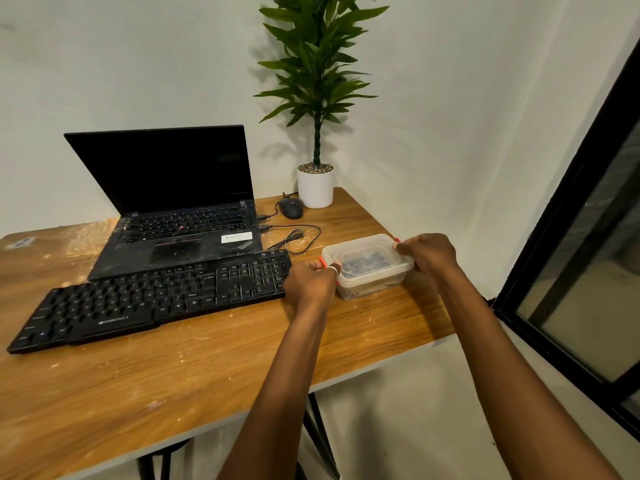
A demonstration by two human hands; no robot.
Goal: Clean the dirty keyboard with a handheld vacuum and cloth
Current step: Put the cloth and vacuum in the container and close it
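A black keyboard (149,299) lies slanted across the wooden table (207,368), in front of an open, dusty black laptop (180,216). Right of the keyboard stands a clear plastic box (367,268) with a lid and red clips; dark things show dimly inside. My left hand (308,282) grips the box's left end at a red clip. My right hand (427,252) grips its right end at the other clip. No vacuum or cloth is in sight outside the box.
A black mouse (291,207) and its looped cable (294,237) lie behind the box. A potted plant in a white pot (315,185) stands at the table's back corner. The table's right edge is close beside the box; a dark-framed window (571,258) is at right.
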